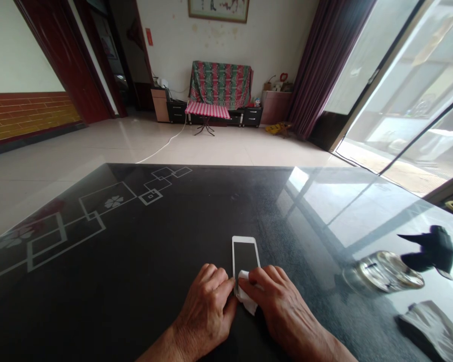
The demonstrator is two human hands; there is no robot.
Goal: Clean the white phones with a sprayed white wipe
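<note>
A white smartphone with a dark screen lies flat on the glossy black table, in front of me. My left hand is closed, its thumb and forefinger pressed against the phone's lower left edge. A crumpled white tissue is pinched in my right hand, whose fingers press it onto the lower part of the screen. The phone's lower right side is hidden by that hand and the tissue.
To the right stand a round glass ashtray-like dish and a black spray-nozzle-shaped object, blurred. A folded grey cloth lies nearer. Beyond the table are a small checked folding table and a cloth-covered stand.
</note>
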